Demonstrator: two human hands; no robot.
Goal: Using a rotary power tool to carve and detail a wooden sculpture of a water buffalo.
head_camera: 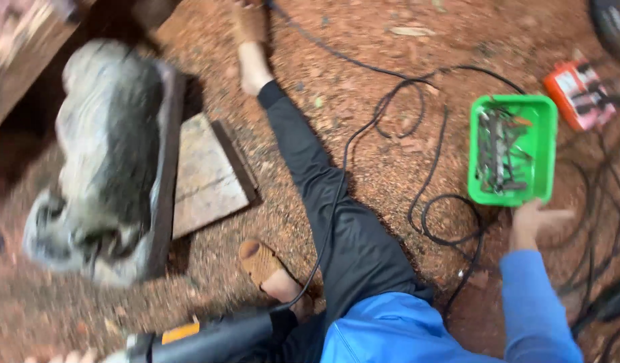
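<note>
My right hand, in a blue sleeve, reaches to the near edge of a green plastic tray and touches its rim with fingers apart, holding nothing. Inside the tray lie several metal tool bits. Only a few fingertips of my left hand show at the bottom left corner, close to the front end of a black power tool with a yellow label. Whether they grip the tool is hidden by the frame edge.
A grey carved stone block lies at the left beside a pale wooden board. My leg in dark trousers stretches across red gravel. Black cables loop around the tray. An orange tool case sits at the far right.
</note>
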